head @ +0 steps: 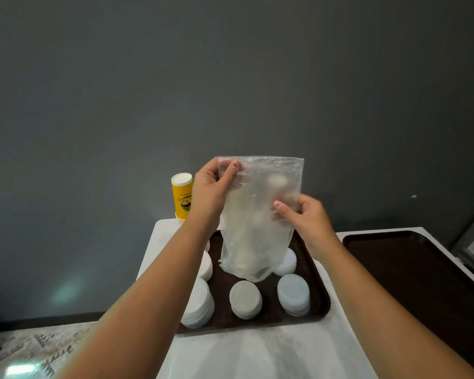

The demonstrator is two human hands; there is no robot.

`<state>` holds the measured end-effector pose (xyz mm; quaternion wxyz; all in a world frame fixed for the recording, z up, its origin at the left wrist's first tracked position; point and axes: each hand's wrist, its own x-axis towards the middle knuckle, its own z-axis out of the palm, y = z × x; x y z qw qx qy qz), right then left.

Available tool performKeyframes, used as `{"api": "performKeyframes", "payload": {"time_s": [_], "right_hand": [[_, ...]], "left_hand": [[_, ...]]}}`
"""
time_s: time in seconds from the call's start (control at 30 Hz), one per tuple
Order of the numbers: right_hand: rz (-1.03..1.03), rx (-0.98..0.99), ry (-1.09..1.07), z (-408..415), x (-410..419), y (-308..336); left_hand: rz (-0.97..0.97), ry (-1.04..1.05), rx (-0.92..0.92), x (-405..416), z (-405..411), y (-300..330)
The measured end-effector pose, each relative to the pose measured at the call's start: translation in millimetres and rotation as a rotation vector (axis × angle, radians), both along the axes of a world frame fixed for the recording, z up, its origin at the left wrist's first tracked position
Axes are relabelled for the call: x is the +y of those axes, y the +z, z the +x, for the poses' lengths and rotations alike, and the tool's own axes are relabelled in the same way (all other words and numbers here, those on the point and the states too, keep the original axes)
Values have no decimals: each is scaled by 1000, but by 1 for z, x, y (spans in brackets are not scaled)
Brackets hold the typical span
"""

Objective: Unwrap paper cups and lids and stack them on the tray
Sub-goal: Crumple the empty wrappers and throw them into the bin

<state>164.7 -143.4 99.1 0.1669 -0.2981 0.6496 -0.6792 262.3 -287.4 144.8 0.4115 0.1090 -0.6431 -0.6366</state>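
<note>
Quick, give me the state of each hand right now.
Left hand: pinching the top corner of the clear plastic bag.
Right hand: gripping the same bag at its right edge.

Bag (260, 214): thin clear plastic, glossy, crinkled. Lids (245, 298): white, matt. Tray (268, 310): dark brown, textured. Worktop (257, 351): white, smooth.

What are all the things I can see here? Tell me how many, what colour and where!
plastic bag: one, clear, held up over the left tray
lid stacks: at least five, white, on the left tray
left tray: one, dark brown, on the table under the bag
right tray: one, dark brown, bare, at right
cup stack: one, yellow, upside down, behind the left tray
table: one, white
wall: grey, behind
left hand: pinches the bag's top corner
right hand: pinches the bag's right side
</note>
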Motion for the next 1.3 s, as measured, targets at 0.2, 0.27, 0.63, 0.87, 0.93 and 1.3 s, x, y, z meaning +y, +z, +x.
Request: {"api": "performKeyframes", "payload": {"time_s": [0.2, 0.27, 0.63, 0.87, 0.93, 1.3], "right_hand": [[-162, -51, -61, -6, -4, 10], [-183, -69, -44, -6, -4, 14], [-160, -244, 183, 0, -4, 7], [-219, -383, 175, 3, -4, 13], [-207, -432, 158, 3, -5, 13], [117, -402, 211, -6, 1, 7]], "left_hand": [[-33, -64, -246, -5, 12, -17], [-91, -152, -344, -8, 14, -22], [207, -286, -229, -13, 18, -25], [330, -299, -170, -9, 20, -23], [281, -294, -195, -9, 21, -21], [-105, -133, -239, -20, 20, -29]]}}
